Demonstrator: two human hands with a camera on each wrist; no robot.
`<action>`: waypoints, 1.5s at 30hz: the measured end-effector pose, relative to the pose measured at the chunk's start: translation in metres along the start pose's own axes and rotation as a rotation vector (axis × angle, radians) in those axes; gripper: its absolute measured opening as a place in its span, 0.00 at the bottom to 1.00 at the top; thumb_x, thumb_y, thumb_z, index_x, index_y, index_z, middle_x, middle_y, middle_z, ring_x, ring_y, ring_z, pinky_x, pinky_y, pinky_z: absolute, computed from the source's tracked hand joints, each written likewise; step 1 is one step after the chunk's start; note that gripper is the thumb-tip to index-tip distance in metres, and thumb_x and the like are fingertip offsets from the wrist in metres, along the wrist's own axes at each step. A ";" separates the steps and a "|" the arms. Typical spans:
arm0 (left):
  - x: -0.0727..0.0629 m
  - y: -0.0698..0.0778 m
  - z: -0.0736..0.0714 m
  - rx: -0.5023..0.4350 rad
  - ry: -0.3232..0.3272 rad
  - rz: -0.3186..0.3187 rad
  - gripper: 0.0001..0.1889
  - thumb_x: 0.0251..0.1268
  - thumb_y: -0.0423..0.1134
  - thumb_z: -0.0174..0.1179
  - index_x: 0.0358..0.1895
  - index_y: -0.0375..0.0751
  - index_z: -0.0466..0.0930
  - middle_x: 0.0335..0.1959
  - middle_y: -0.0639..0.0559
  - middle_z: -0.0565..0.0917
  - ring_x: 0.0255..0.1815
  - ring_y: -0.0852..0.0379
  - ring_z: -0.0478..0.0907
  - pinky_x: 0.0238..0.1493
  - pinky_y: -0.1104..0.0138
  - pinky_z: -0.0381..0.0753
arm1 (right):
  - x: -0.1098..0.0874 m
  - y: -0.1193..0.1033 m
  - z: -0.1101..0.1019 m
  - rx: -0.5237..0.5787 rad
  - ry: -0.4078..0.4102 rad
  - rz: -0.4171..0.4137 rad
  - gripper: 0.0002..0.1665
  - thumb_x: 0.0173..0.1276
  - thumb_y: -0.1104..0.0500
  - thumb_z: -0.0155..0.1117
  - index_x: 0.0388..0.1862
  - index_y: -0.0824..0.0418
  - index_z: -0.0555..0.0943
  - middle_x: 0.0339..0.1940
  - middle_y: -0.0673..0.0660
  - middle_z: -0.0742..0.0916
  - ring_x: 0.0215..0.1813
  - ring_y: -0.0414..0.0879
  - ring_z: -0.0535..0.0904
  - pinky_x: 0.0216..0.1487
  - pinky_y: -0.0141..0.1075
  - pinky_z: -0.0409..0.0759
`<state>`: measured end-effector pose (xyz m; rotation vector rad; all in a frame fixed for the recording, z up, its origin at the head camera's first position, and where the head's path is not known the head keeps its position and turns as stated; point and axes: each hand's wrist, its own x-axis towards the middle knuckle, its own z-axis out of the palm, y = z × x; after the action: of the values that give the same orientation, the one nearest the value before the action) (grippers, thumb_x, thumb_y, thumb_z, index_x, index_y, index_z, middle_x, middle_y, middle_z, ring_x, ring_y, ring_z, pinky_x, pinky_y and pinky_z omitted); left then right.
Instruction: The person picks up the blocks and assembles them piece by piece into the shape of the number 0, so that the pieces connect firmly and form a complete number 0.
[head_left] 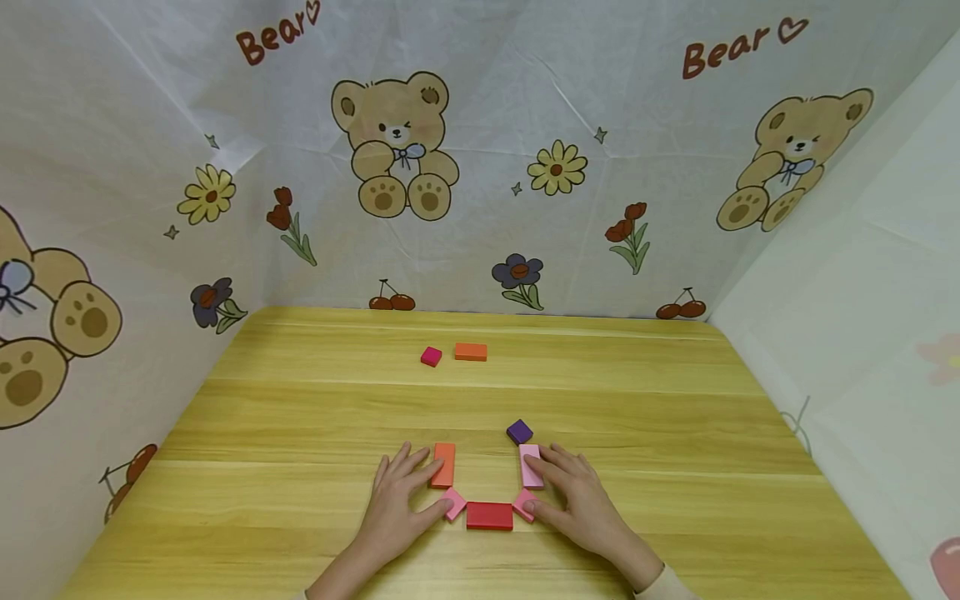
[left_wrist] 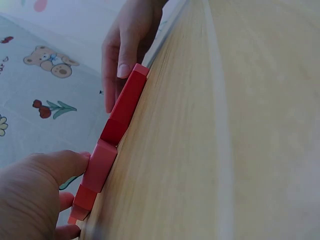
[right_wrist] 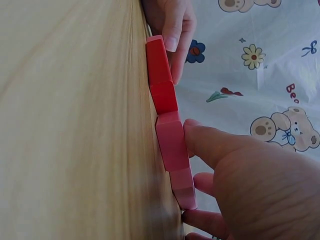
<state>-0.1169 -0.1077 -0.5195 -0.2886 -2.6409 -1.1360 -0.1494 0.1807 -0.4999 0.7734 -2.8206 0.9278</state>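
Note:
On the table a red block (head_left: 490, 516) lies crosswise, with a small pink block (head_left: 454, 503) at its left end and another small pink block (head_left: 524, 505) at its right end, both turned at an angle. An orange block (head_left: 443, 465) runs back from the left corner, a light pink block (head_left: 531, 466) from the right. My left hand (head_left: 399, 500) touches the left small pink block with its thumb, index fingertip on the orange block. With relaxed fingers, my right hand (head_left: 581, 500) touches the right small pink block and the light pink block. A purple block (head_left: 520, 432) sits just behind the light pink one.
Farther back on the wooden table (head_left: 637, 400) lie a small crimson block (head_left: 431, 357) and another orange block (head_left: 471, 352). A white sheet (head_left: 480, 242) printed with bears and flowers hangs along the table's back and sides.

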 end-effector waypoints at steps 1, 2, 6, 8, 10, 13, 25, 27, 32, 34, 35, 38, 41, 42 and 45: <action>0.000 0.000 0.000 0.001 -0.001 0.000 0.28 0.50 0.50 0.73 0.55 0.43 0.84 0.62 0.41 0.79 0.72 0.33 0.62 0.69 0.33 0.48 | 0.000 0.000 0.000 -0.002 -0.001 0.001 0.34 0.59 0.47 0.72 0.64 0.55 0.78 0.68 0.63 0.77 0.73 0.63 0.66 0.69 0.68 0.56; 0.000 0.000 0.000 0.000 -0.002 0.001 0.28 0.50 0.50 0.73 0.55 0.43 0.84 0.62 0.41 0.79 0.72 0.33 0.62 0.69 0.32 0.48 | 0.000 0.000 -0.001 -0.004 -0.003 0.003 0.34 0.59 0.46 0.72 0.64 0.55 0.78 0.68 0.63 0.77 0.73 0.63 0.66 0.70 0.68 0.56; 0.001 0.001 0.000 0.001 -0.006 0.000 0.28 0.51 0.51 0.72 0.55 0.43 0.84 0.62 0.41 0.79 0.72 0.33 0.62 0.69 0.33 0.48 | 0.000 0.000 -0.002 -0.008 -0.020 0.017 0.34 0.60 0.45 0.71 0.65 0.55 0.78 0.68 0.63 0.76 0.73 0.63 0.65 0.70 0.67 0.55; 0.001 0.001 0.000 0.001 -0.006 -0.001 0.28 0.51 0.50 0.72 0.55 0.43 0.84 0.63 0.41 0.78 0.72 0.33 0.62 0.69 0.33 0.48 | -0.001 -0.001 -0.003 -0.008 -0.025 0.023 0.34 0.60 0.45 0.71 0.65 0.55 0.78 0.68 0.63 0.76 0.74 0.63 0.65 0.71 0.67 0.55; 0.001 0.002 0.001 -0.001 -0.008 -0.002 0.28 0.51 0.50 0.72 0.55 0.42 0.84 0.63 0.41 0.78 0.72 0.33 0.62 0.70 0.33 0.48 | -0.001 -0.001 -0.003 -0.008 -0.029 0.028 0.34 0.60 0.45 0.71 0.65 0.54 0.77 0.69 0.62 0.76 0.74 0.62 0.64 0.71 0.67 0.54; 0.001 0.002 0.001 0.001 -0.007 -0.002 0.28 0.50 0.50 0.73 0.55 0.43 0.84 0.63 0.41 0.78 0.72 0.33 0.62 0.70 0.33 0.47 | -0.002 -0.001 -0.004 -0.015 -0.025 0.027 0.34 0.60 0.45 0.71 0.65 0.55 0.78 0.68 0.62 0.76 0.74 0.63 0.65 0.71 0.67 0.55; 0.005 0.005 -0.002 -0.062 0.000 -0.029 0.33 0.53 0.53 0.71 0.61 0.40 0.79 0.61 0.41 0.79 0.71 0.32 0.63 0.69 0.32 0.47 | -0.003 -0.001 -0.005 -0.036 -0.002 0.009 0.34 0.60 0.44 0.71 0.64 0.54 0.78 0.68 0.61 0.77 0.73 0.63 0.66 0.70 0.67 0.57; 0.007 0.005 -0.005 -0.116 0.003 -0.058 0.33 0.54 0.51 0.71 0.62 0.38 0.77 0.62 0.40 0.78 0.71 0.33 0.64 0.70 0.33 0.49 | -0.002 0.000 -0.005 -0.039 0.007 -0.001 0.34 0.60 0.44 0.71 0.64 0.53 0.78 0.67 0.61 0.78 0.72 0.63 0.67 0.69 0.67 0.57; 0.027 0.005 -0.024 -0.189 0.015 -0.130 0.34 0.55 0.45 0.72 0.66 0.37 0.73 0.66 0.40 0.75 0.69 0.36 0.67 0.68 0.39 0.64 | -0.003 0.000 -0.004 -0.049 0.025 -0.014 0.34 0.59 0.44 0.71 0.64 0.54 0.79 0.67 0.62 0.78 0.72 0.63 0.68 0.68 0.67 0.59; 0.041 0.004 -0.034 -0.194 0.026 -0.140 0.35 0.57 0.43 0.71 0.68 0.38 0.71 0.68 0.40 0.73 0.70 0.37 0.66 0.67 0.40 0.65 | -0.003 0.000 -0.005 -0.054 0.027 -0.013 0.34 0.59 0.43 0.71 0.63 0.54 0.79 0.66 0.62 0.78 0.71 0.63 0.68 0.68 0.67 0.59; 0.049 0.003 -0.039 -0.196 0.034 -0.142 0.35 0.58 0.43 0.70 0.69 0.39 0.70 0.69 0.40 0.72 0.71 0.37 0.66 0.68 0.39 0.64 | -0.003 0.000 -0.005 -0.056 0.027 -0.013 0.34 0.59 0.43 0.71 0.63 0.54 0.79 0.66 0.62 0.78 0.71 0.63 0.68 0.68 0.67 0.59; 0.074 -0.002 -0.049 -0.226 0.059 -0.154 0.35 0.60 0.41 0.68 0.70 0.39 0.67 0.70 0.40 0.70 0.72 0.37 0.63 0.69 0.39 0.61 | -0.003 0.000 -0.005 -0.053 0.023 -0.012 0.34 0.59 0.43 0.71 0.63 0.54 0.79 0.67 0.62 0.78 0.71 0.63 0.68 0.68 0.67 0.59; 0.098 -0.009 -0.054 -0.258 0.083 -0.180 0.35 0.62 0.40 0.67 0.72 0.40 0.65 0.70 0.40 0.69 0.73 0.39 0.62 0.71 0.40 0.60 | -0.002 0.000 -0.005 -0.046 0.013 -0.013 0.35 0.60 0.43 0.70 0.64 0.54 0.78 0.67 0.62 0.78 0.72 0.63 0.67 0.69 0.68 0.58; 0.106 -0.012 -0.054 -0.269 0.092 -0.186 0.35 0.62 0.39 0.67 0.72 0.39 0.65 0.70 0.40 0.70 0.72 0.40 0.62 0.71 0.41 0.61 | -0.002 0.000 -0.004 -0.045 0.012 -0.015 0.35 0.60 0.43 0.70 0.64 0.53 0.78 0.68 0.62 0.77 0.72 0.62 0.67 0.69 0.68 0.58; 0.126 -0.020 -0.051 -0.280 0.095 -0.212 0.35 0.63 0.39 0.66 0.72 0.40 0.64 0.70 0.40 0.70 0.72 0.41 0.63 0.70 0.42 0.63 | -0.002 0.001 -0.003 -0.043 0.005 -0.013 0.35 0.61 0.42 0.70 0.65 0.53 0.78 0.68 0.61 0.77 0.72 0.62 0.67 0.69 0.68 0.57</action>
<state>-0.2342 -0.1478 -0.4606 -0.0035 -2.4722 -1.5501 -0.1478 0.1840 -0.4982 0.7823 -2.8180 0.8634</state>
